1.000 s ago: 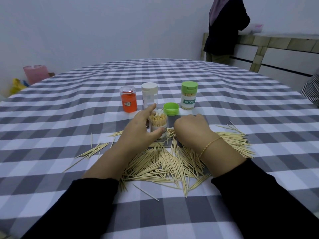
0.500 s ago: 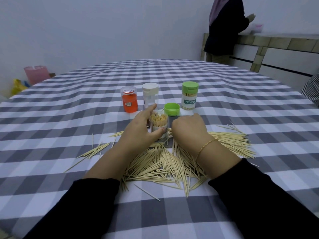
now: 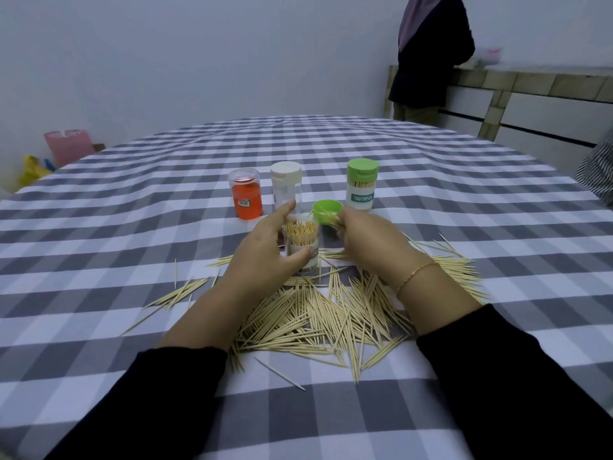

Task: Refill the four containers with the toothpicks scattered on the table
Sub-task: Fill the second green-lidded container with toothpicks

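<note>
One open container (image 3: 302,244) stands upright, mouth up, gripped by left hand (image 3: 265,254) | right hand (image 3: 368,240) pinches toothpick bundle (image 3: 328,219) just right of the mouth, tips pointing left toward it | loose toothpicks (image 3: 325,313) lie near, below both hands | judged: right hand delivers.

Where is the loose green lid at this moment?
In the head view the loose green lid lies open side up on the checked tablecloth, just behind the right hand, left of the green-capped toothpick container.
</note>
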A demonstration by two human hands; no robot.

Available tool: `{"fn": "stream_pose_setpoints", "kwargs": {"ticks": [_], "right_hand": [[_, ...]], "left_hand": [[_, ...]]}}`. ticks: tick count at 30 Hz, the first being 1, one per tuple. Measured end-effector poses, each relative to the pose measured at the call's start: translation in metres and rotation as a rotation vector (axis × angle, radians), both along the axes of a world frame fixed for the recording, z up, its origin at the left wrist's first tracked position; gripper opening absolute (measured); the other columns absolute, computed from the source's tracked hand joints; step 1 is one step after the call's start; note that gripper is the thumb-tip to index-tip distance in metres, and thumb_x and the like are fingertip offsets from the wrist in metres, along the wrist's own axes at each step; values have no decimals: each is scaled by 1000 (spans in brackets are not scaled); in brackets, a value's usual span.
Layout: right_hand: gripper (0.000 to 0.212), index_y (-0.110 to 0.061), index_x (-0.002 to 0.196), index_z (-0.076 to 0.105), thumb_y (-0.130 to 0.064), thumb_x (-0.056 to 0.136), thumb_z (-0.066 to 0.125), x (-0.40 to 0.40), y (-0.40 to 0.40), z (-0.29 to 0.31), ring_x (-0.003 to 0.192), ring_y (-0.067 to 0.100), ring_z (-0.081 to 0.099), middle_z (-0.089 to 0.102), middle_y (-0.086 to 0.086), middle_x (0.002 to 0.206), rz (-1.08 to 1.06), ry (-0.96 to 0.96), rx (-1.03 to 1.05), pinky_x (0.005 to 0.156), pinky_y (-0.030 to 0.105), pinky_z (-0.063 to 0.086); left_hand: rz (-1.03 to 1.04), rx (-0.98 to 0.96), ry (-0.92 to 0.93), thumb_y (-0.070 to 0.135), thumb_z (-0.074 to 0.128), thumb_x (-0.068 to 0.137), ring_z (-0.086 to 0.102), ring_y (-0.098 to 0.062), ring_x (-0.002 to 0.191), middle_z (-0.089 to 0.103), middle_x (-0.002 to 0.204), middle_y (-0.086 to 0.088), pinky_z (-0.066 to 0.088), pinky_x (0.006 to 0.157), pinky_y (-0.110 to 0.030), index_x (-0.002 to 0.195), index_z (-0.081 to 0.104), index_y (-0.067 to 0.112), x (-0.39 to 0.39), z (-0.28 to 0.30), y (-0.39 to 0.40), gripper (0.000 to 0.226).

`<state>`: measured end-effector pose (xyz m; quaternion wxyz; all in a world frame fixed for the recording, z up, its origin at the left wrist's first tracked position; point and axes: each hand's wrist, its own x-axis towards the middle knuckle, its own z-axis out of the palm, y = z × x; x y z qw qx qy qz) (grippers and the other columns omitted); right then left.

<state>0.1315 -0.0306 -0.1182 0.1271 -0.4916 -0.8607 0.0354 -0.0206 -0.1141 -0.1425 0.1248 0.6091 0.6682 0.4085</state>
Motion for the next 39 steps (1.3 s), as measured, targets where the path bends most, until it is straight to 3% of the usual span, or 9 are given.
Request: {"fn": "stream_pose_setpoints", "kwargs": {"ticks": [5,11,15,20,25,30,33,36,39], "right_hand": [[15,-13,108,52,-19,98,42,-1,1,5,94,25,59,65,7,100,34,488,-292,87,44,48],[11,-16,104,52,-15,100,42,1,-3,12,93,17,66,70,4,96,76,902,-484,85,32,50],[13,-21,94,50,-16,101,41,-2,2,10,95,18,66,71,-1,91,66,999,-504,85,32,49],[16,-25,90,50,-15,99,42,-8,0,6,99,23,65,71,-4,85,77,1153,-441,98,47,45],[23,-31,81,56,-19,97,45,-14,-10,5,103,26,61,66,13,106,127,1277,-336,99,49,43],[17,-29,84,55,-19,96,48,-22,-19,7,102,27,62,66,16,105,199,1331,-317,97,49,45],[18,-28,86,52,-14,97,47,-24,-21,6,102,26,63,66,17,102,231,1292,-341,95,46,48],[19,-27,88,50,-12,99,43,-26,-22,0,94,23,65,67,9,96,231,1188,-399,81,39,56],[18,-27,88,52,-14,99,44,-29,-20,-4,88,23,66,67,9,99,208,1095,-449,76,40,58]], "left_hand": [[0,-1,-1,32,74,83,53,-10,118,47,138,7,44,96,-27,149,29,33,1,0,0,80],[-5,-4,8,33,74,83,53,-13,121,47,140,4,45,101,-32,150,29,32,1,0,0,81],[0,-5,22,33,73,83,51,-13,123,46,142,2,43,99,-28,150,28,32,1,0,0,81],[-2,-8,31,32,73,84,51,-13,123,45,143,2,43,99,-28,150,27,32,1,1,0,81],[-8,-11,18,34,74,83,51,-12,123,47,141,5,44,99,-30,151,22,33,2,0,0,86],[-8,0,-3,35,75,81,53,-12,120,50,137,7,46,100,-35,152,18,34,2,-2,1,90],[-11,2,-9,35,75,81,53,-11,119,50,136,8,47,100,-36,152,17,33,2,-2,1,91],[-13,7,-16,35,75,81,54,-10,118,51,133,10,47,99,-35,152,18,32,2,-2,1,91],[-14,14,-12,34,75,81,54,-10,118,51,134,10,47,98,-35,152,18,32,3,-2,1,91]]}}
